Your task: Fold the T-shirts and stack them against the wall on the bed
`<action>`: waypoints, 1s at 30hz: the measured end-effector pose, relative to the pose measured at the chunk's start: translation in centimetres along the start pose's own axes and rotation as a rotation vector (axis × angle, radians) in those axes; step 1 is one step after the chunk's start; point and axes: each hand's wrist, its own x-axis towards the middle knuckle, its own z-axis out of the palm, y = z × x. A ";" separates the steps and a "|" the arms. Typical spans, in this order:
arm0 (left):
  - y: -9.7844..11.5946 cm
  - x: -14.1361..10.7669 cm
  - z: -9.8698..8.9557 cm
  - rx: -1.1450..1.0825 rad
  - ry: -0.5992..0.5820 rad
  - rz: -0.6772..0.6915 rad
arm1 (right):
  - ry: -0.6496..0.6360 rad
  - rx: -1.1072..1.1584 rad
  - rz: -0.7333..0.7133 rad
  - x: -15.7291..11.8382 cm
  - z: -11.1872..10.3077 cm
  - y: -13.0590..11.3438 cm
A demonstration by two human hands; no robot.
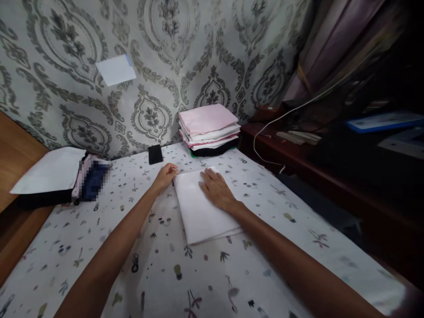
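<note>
A white cloth (pixel 195 216), folded into a rough rectangle, lies flat on the patterned bed sheet (pixel 159 274). At its far left corner my left hand (pixel 166 176) is closed, pinching the cloth's edge between thumb and fingers. My right hand (pixel 217 190) rests palm down on top of the cloth near its far right side, fingers stretched out. Beyond both hands stands a neat stack of folded cloths (pixel 208 126), pink on top, with white, red and black layers under it.
A black phone (pixel 155 154) lies near the wall. At the left, a pile of clothes (pixel 53 170) lies beside a wooden board (pixel 20 154). A dark red table (pixel 265 137) with a white cable (pixel 291 111) runs along the right. Paper (pixel 116 70) hangs on the wall.
</note>
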 end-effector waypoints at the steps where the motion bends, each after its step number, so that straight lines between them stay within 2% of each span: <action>1: -0.4 0.4 0.2 -0.005 -0.025 0.007 | -0.001 -0.003 -0.002 0.1 0.0 0.0; 5: -0.8 0.9 1.0 0.018 -0.138 0.067 | -0.013 -0.020 -0.006 0.3 0.3 0.1; 8: -0.7 1.4 1.2 0.085 -0.175 0.101 | -0.040 -0.043 -0.004 0.2 0.4 0.0; 15: -0.9 2.6 1.4 0.242 -0.162 0.124 | -0.036 -0.055 -0.016 0.2 0.7 0.1; 17: -0.8 2.3 1.4 0.272 -0.153 0.110 | -0.022 -0.036 -0.025 0.2 0.9 0.2; 19: -0.5 1.3 1.2 0.332 -0.091 0.114 | -0.008 -0.019 -0.033 0.3 1.2 0.4; 21: 0.2 -0.8 0.7 0.382 0.009 0.166 | -0.009 -0.003 -0.035 0.4 1.4 0.5; 23: 1.3 -4.3 -0.2 0.384 0.060 0.273 | -0.016 0.010 -0.030 0.4 1.4 0.5; 24: 1.9 -6.5 -0.6 0.367 0.039 0.341 | -0.019 0.016 -0.027 0.3 1.3 0.5; 27: 4.0 -13.8 -1.3 0.416 -0.130 0.608 | -0.035 0.039 -0.026 0.1 0.7 0.3; 28: 4.6 -16.0 -1.2 0.483 -0.145 0.736 | -0.047 0.046 -0.029 0.0 0.4 0.2; 30: 5.5 -19.4 -0.9 0.645 -0.157 0.880 | -0.078 0.053 -0.039 0.0 -0.2 -0.3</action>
